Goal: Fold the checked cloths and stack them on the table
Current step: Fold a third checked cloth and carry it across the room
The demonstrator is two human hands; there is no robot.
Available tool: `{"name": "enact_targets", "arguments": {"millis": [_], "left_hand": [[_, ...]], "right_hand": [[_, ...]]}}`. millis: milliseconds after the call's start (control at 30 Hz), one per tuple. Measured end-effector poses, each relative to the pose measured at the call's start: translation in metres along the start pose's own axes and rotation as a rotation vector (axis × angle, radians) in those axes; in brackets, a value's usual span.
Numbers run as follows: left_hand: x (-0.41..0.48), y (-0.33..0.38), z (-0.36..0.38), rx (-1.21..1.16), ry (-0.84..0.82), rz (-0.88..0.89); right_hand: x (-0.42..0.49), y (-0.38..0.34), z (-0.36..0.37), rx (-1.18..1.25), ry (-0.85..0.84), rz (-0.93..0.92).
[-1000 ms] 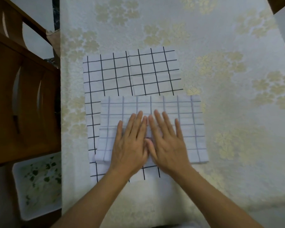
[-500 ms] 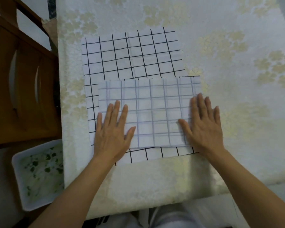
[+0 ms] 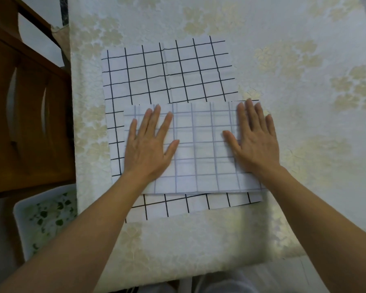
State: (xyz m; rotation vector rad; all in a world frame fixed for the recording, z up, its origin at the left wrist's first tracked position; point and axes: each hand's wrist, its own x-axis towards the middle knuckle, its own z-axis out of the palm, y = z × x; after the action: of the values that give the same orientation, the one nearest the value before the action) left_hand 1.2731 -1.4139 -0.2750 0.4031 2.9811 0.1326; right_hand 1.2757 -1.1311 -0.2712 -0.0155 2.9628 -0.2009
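Note:
A folded white cloth with faint grey checks (image 3: 201, 153) lies on top of a white cloth with black checks (image 3: 167, 77) that is spread flat on the table. My left hand (image 3: 149, 144) presses flat on the folded cloth's left part, fingers straight and spread. My right hand (image 3: 255, 138) presses flat on its right edge, fingertips reaching just past the far corner. Black-checked fabric shows beyond the folded piece at the far side, the left and the near edge.
The table (image 3: 304, 102) wears a cream cloth with a pale floral pattern. A brown wooden chair (image 3: 28, 115) stands at the left. Below it sits a white tray (image 3: 44, 220) with a green leaf print. The table's near edge runs just above my lap.
My hands slid apart from the middle of the folded cloth to its left and right sides, smoothing it flat. The view shifted slightly.

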Motion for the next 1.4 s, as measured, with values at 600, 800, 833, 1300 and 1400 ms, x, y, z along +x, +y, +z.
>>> {"name": "enact_targets", "arguments": {"millis": [600, 800, 833, 1300, 1400], "left_hand": [[-0.055, 0.035, 0.000, -0.006, -0.021, -0.188], [-0.052, 0.037, -0.002, 0.021, -0.023, -0.210], [-0.052, 0.037, -0.003, 0.025, -0.040, -0.214], [-0.099, 0.078, -0.025, -0.181, 0.322, -0.800], [-0.101, 0.074, -0.029, -0.141, 0.266, -0.907]], "right_hand": [[-0.045, -0.002, 0.006, -0.037, 0.027, -0.463], [-0.041, 0.026, -0.001, -0.032, 0.011, -0.462], [-0.041, 0.030, -0.003, -0.034, -0.009, -0.468], [0.093, -0.060, -0.079, -0.130, -0.094, -1.398], [0.114, -0.116, -0.087, -0.241, -0.111, -1.591]]}}
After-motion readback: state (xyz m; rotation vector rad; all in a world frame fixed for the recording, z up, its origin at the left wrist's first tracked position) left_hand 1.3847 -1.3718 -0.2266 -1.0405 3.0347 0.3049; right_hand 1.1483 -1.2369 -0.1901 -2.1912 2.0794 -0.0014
